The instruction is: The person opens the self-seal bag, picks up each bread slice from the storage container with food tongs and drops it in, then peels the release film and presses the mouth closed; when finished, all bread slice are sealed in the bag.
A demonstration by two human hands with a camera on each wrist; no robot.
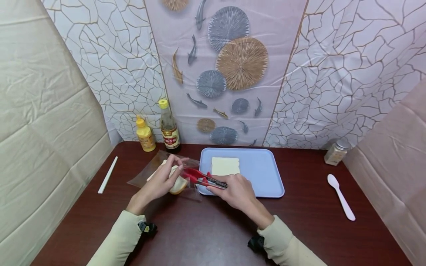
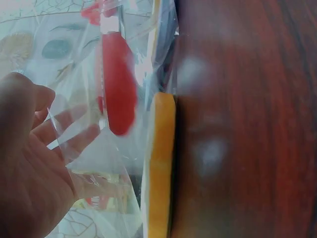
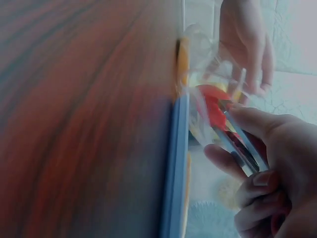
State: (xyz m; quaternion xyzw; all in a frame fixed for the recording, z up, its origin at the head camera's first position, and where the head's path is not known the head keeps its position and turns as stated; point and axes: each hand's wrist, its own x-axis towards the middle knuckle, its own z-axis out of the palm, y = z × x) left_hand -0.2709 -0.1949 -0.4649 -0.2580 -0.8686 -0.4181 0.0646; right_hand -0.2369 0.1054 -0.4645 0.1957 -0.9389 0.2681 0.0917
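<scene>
My left hand pinches the edge of a clear plastic bag and holds it raised. Inside the bag lie bread slices; a crust shows up close in the left wrist view. My right hand grips the metal arms of a pair of tongs. Their red tips point left at the bag's mouth, above the bread, with no food seen between them. Under the tongs' right side, a square white bread slice lies on a light blue tray.
A yellow squeeze bottle and a dark sauce bottle stand at the back left. On the left lies a white stick. A shaker jar and a white spoon are on the right. Fabric walls enclose the table.
</scene>
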